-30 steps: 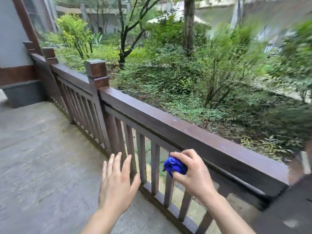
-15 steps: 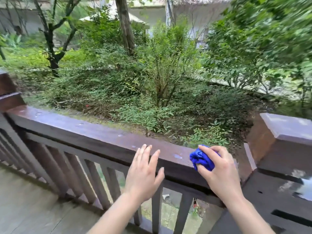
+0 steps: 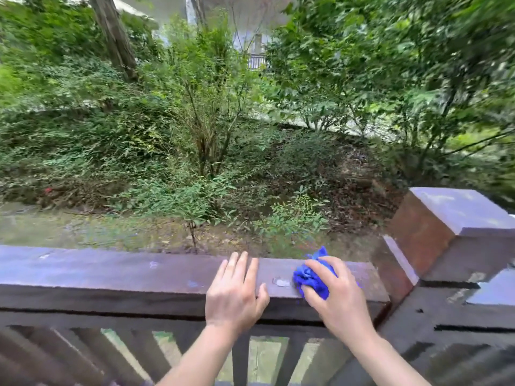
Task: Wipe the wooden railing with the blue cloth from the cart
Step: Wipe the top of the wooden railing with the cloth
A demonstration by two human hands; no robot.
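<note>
Low in the frame, our left hand (image 3: 235, 295) lies flat and empty on the wooden railing (image 3: 111, 277). Right of centre, our right hand (image 3: 338, 298) clutches the bunched blue cloth (image 3: 310, 278), pressed on the rail top. Swiping too far outward could drop it into the shrubs (image 3: 289, 218) beyond.

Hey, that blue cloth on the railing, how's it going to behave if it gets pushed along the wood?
The blue cloth is scrunched into folds under the right hand, so it is probably soft and floppy. It likely slides along the wooden railing rather than rolls, and looks light for its size.
</note>
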